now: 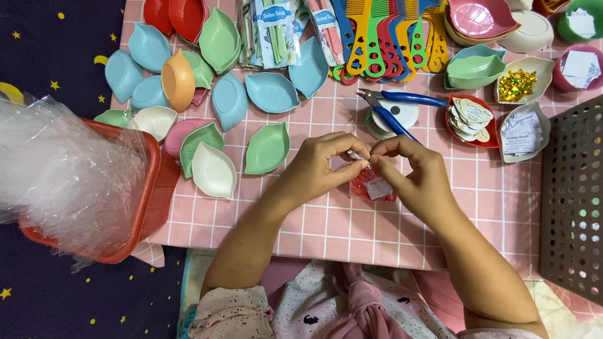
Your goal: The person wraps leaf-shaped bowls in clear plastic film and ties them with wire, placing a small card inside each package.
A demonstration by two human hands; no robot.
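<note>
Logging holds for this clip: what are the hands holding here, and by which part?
Both the left hand and the right hand pinch the gathered top of a small clear-wrapped red packet; its body hangs below the fingertips.

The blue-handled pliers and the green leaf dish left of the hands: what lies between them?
Head view: only bare pink checked cloth between pliers and green dish.

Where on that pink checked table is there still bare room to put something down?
Bare cloth lies between the right hand and the dark perforated basket, and along the near edge left of the left hand. The far half is crowded with leaf dishes and combs.
</note>
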